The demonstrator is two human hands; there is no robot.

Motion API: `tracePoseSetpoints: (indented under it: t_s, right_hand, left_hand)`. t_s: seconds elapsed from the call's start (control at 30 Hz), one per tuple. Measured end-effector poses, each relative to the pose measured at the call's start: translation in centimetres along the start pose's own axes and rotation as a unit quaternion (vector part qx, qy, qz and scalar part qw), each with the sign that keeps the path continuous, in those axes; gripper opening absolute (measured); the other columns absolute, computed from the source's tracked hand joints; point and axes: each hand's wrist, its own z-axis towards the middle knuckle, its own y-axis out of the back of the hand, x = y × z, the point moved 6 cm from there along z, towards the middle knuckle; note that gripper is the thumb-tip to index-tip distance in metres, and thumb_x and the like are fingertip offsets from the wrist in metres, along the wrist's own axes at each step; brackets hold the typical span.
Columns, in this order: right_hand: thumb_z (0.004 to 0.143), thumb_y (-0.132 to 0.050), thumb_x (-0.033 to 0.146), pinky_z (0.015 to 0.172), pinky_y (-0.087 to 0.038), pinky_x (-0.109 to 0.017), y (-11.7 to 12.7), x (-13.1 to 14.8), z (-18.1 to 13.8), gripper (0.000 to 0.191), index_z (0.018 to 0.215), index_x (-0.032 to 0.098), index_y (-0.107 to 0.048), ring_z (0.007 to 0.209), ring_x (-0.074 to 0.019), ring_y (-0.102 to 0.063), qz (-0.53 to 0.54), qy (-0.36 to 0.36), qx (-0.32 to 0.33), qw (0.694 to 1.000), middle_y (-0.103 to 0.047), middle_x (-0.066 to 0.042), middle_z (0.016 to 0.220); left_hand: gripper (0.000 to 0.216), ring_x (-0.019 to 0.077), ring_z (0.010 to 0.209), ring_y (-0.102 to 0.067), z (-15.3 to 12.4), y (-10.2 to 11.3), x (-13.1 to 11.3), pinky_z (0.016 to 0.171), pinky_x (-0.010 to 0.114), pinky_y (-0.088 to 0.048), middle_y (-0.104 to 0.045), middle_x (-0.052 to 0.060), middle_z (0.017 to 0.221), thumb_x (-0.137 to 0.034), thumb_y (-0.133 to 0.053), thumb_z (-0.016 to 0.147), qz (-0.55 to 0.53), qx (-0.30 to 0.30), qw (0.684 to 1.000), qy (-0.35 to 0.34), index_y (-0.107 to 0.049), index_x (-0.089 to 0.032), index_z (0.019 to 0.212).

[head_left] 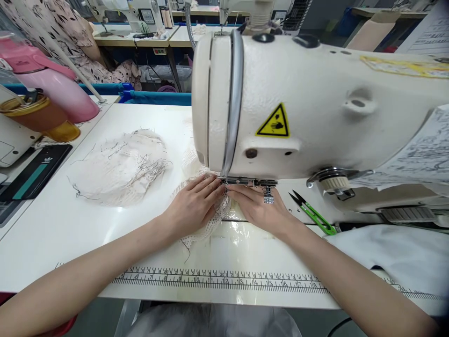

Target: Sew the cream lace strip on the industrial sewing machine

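Observation:
My left hand (pixel 196 201) lies flat, fingers stretched out, on a piece of cream lace fabric (pixel 214 225) to the left of the needle area. A dark loose thread trails from the lace's near edge. My right hand (pixel 261 208) rests to the right with its fingers extended; the fingertips reach the fabric edge under the presser foot area, and part of this hand is behind the sewing machine's metal fittings. The white sewing machine (pixel 298 107) overhangs both hands and hides the fabric's far part. Neither hand is seen gripping anything.
Bunched cream lace (pixel 122 168) with loose threads lies at left. Green thread snips (pixel 317 217) sit right of my right hand. A pink bottle (pixel 59 89), a brown cup (pixel 42 117) and a black phone-like item (pixel 35 171) are far left. Another person (pixel 70 42) sits beyond.

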Motion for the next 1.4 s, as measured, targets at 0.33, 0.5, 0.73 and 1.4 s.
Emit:
tracePoseSetpoints:
  t_s: [0.33, 0.5, 0.73, 1.4]
  right_hand:
    - [0.088, -0.048, 0.007, 0.073, -0.039, -0.032, 0.0, 0.1, 0.3, 0.028, 0.103, 0.02, -0.067, 0.079, -0.0132, -0.061, -0.013, 0.024, -0.03, 0.999, -0.069, 0.002, 0.116]
    - [0.09, -0.047, 0.008, 0.068, -0.035, -0.029, -0.2, 0.4, 0.3, 0.027, 0.106, 0.021, -0.064, 0.088, -0.0126, -0.06, 0.07, 0.036, -0.01, 0.997, -0.069, -0.001, 0.111]
    - [0.082, -0.04, -0.001, 0.07, -0.036, -0.027, -0.6, 0.8, 0.3, 0.037, 0.106, 0.017, -0.061, 0.096, -0.0144, -0.055, 0.173, 0.057, -0.01, 0.983, -0.066, -0.004, 0.1]
    - [0.095, -0.047, 0.02, 0.084, -0.045, -0.032, -1.0, 0.3, 0.0, 0.025, 0.114, 0.021, -0.064, 0.099, -0.0165, -0.06, 0.211, 0.009, -0.011, 0.977, -0.067, -0.006, 0.112]
  left_hand:
    - [0.038, 0.0227, 0.122, -0.057, 0.3, 1.3, -0.4, 0.112, 0.045, -0.039, -0.057, 0.009, 0.135, -0.022, -0.038, 0.1, 0.012, -0.029, 0.999, -0.003, -0.053, -0.012, 0.133]
    - [0.032, 0.0213, 0.095, -0.066, -1.3, 5.1, -1.2, 0.075, 0.035, -0.052, -0.067, 0.009, 0.119, -0.037, -0.05, 0.098, 0.004, -0.053, 0.994, -0.093, -0.064, -0.014, 0.115]
    - [0.02, 0.0194, 0.1, -0.063, -7.6, 5.9, -1.8, 0.063, 0.027, -0.049, -0.066, 0.009, 0.12, -0.016, -0.055, 0.095, 0.037, -0.028, 0.986, -0.161, -0.06, -0.011, 0.113]
    - [0.028, 0.0126, 0.059, -0.046, -0.2, 3.9, -0.3, 0.069, 0.029, -0.038, -0.053, -0.003, 0.064, 0.004, -0.043, 0.085, 0.076, -0.099, 0.987, -0.098, -0.061, -0.017, 0.087]
